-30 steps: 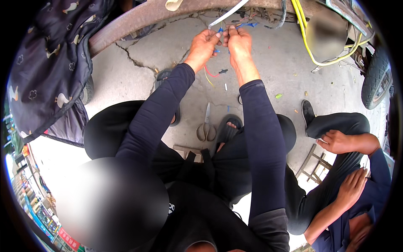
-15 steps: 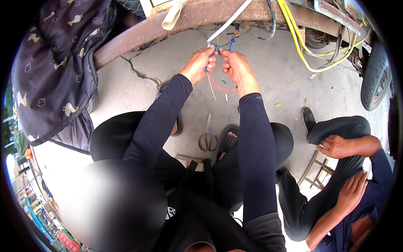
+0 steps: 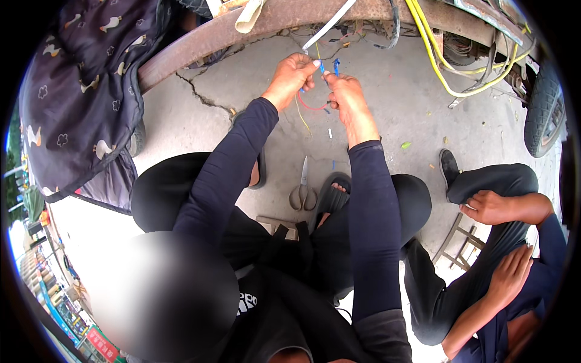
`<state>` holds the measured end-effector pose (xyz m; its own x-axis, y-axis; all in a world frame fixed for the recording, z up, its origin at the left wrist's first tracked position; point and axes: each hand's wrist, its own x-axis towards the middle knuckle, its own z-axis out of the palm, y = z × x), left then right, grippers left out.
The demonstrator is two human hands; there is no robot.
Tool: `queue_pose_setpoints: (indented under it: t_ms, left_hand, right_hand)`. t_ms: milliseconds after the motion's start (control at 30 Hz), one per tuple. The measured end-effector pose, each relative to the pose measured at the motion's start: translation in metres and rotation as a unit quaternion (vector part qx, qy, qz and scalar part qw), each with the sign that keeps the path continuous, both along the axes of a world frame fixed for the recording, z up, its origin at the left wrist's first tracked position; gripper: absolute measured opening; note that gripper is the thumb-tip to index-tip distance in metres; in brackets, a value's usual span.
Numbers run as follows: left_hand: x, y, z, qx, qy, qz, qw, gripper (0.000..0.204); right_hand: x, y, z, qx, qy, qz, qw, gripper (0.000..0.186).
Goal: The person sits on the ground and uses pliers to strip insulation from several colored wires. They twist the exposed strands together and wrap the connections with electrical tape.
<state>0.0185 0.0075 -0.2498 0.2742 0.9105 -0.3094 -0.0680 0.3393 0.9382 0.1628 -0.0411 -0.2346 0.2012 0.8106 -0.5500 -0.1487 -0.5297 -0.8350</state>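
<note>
My left hand (image 3: pixel 293 74) is closed, with thumb and forefinger pinching a blue wire (image 3: pixel 322 66) near the hanging end of a white cable (image 3: pixel 328 27). On the other side of the small gap, my right hand (image 3: pixel 347 95) is closed on the same blue piece with its fingertips; whether this is bare wire or tape wrapping is too small to tell. A red wire (image 3: pixel 311 108) loops below, between both hands. The thin yellow wire (image 3: pixel 302 115) dangles under my left hand. Another blue end (image 3: pixel 336 63) sticks up just above my right fingers.
Scissors (image 3: pixel 303 192) lie on the concrete between my feet. A rusty metal beam (image 3: pixel 200 53) crosses ahead, with a yellow cable (image 3: pixel 436 60) hanging at right. A patterned dark cover (image 3: pixel 78 109) drapes at left. Another person (image 3: pixel 496 266) sits at right, near a tyre (image 3: pixel 544 115).
My hands have drawn slightly apart, and my right hand sits a little lower. More of the blue piece shows between them. The whole view has shifted slightly.
</note>
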Motion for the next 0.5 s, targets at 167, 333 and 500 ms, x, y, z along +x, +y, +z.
queue_pose_setpoints:
  t_ms: [167, 333, 500]
  left_hand:
    - [-0.003, -0.005, -0.003, 0.019, 0.019, -0.015, 1.0, 0.026]
    - [-0.006, -0.011, -0.003, -0.033, -0.028, -0.048, 0.998, 0.028]
    - [-0.005, -0.016, -0.006, -0.177, -0.21, -0.052, 0.96, 0.03]
  right_hand:
    - [0.001, -0.008, 0.001, 0.004, -0.056, 0.001, 0.998, 0.026]
    - [0.005, -0.019, -0.003, 0.015, -0.097, 0.014, 0.995, 0.03]
    - [0.005, -0.031, 0.004, 0.013, -0.109, 0.029, 0.994, 0.025]
